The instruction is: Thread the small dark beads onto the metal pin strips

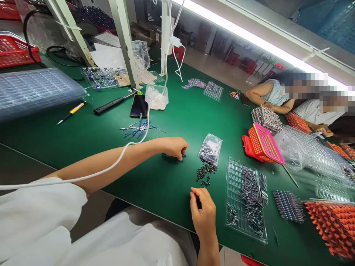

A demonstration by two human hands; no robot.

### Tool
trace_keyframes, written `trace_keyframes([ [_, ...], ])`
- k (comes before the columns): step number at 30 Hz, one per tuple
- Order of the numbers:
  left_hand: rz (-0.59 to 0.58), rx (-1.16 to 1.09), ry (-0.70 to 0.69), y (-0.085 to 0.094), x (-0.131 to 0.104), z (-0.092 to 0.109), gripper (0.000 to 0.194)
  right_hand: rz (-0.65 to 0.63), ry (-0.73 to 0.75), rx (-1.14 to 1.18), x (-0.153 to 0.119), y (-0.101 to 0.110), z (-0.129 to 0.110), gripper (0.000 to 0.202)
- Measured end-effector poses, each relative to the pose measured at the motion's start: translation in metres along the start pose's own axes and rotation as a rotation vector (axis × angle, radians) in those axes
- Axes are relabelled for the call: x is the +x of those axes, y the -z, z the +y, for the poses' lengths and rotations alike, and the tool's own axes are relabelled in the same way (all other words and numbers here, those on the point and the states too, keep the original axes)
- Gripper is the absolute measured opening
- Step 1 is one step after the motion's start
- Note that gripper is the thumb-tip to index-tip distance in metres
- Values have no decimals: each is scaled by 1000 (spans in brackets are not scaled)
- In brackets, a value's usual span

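So there's a small bunch of dark pieces (184, 156) on the green tabletop (161, 192), right under the left hand (177, 147), whose fingers are bunched down over it. Can't tell if it's actually gripping any. Loose dark beads (204, 171) lie near it at the mouth of a clear bag (211, 146). The right hand (203, 210) is half curled just below them, contents hidden. Looks like fiddly small-piece handling to me; next move calls for a light fingertip pinch. Clear tray (232, 184) sits off to the right.
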State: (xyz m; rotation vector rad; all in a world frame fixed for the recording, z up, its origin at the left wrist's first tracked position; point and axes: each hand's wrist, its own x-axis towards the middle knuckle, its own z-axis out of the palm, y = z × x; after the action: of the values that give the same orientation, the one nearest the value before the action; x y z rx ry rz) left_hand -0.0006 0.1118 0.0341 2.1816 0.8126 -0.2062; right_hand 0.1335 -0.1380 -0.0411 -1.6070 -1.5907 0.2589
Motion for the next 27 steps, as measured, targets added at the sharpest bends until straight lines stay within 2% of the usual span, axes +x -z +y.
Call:
trace_keyframes([
  [3, -52, -258, -25, -11, -6, 10, 33, 76, 71, -29, 0, 1, -1, 30],
  [7, -167, -626, -26, -39, -10, 24, 50, 165, 177, -158, -3, 2, -4, 48],
  [12, -271, -902, 36, -76, -13, 35, 49, 180, 229, -233, -7, 8, -9, 48],
  [16, -307, -982, 72, -93, -15, 41, 44, 162, 232, -188, -11, 15, -13, 43],
  [19, -288, -973, 75, -98, -16, 42, 40, 211, 105, -42, -16, 19, -16, 35],
  [23, -154, -939, 34, -90, -23, 42, 31, 314, -272, 166, -20, 20, -14, 7],
  [25, -128, -896, -51, -82, -30, 45, 35, 278, -436, 293, -18, 20, -12, 18],
  [27, -129, -849, -157, -75, -37, 49, 40, 204, -537, 436, -14, 21, -12, 26],
])
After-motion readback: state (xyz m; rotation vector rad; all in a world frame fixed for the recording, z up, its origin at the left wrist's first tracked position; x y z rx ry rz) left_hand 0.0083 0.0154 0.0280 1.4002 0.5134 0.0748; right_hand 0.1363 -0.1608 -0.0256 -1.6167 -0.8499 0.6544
